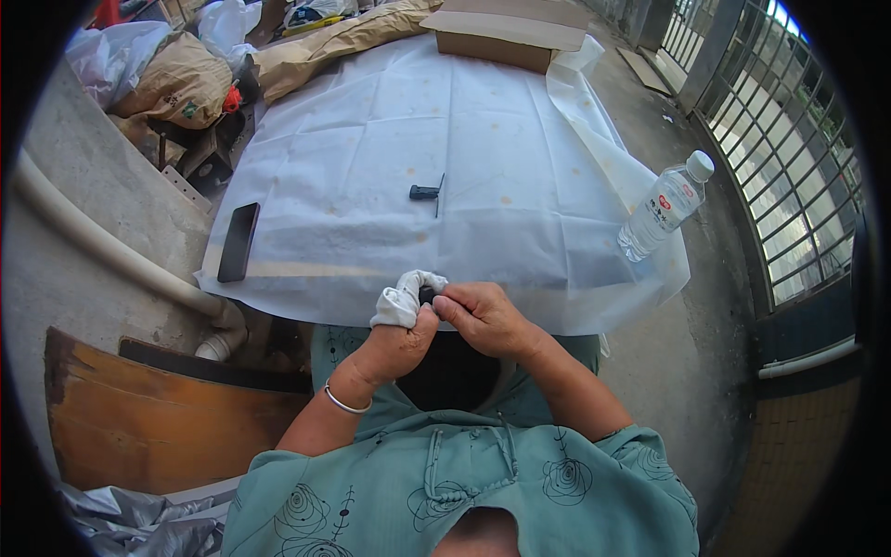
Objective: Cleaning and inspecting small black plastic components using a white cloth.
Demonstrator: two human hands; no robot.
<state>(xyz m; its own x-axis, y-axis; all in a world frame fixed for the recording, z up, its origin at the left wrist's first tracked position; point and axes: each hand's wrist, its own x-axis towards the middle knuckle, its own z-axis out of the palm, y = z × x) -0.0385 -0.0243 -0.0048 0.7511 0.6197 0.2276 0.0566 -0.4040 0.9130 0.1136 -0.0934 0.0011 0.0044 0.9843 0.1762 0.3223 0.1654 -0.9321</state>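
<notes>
In front of me at the table's near edge, my left hand point(401, 345) is closed around a bunched white cloth point(399, 304). A small black piece point(427, 294) shows between the cloth and my fingers; its kind is mostly hidden. My right hand point(484, 318) is closed against it, thumb and fingers pinching at the black piece and the cloth's edge. Farther out on the table lies a small black object point(424, 193) with a thin dark strip across its right end.
A white plastic sheet point(371, 139) covers the table. A dark phone point(238, 243) lies at the left, and a clear water bottle point(661, 212) is at the right edge. At the back sits an open cardboard box point(501, 42), with brown paper point(339, 46) and bags point(176, 79) to its left.
</notes>
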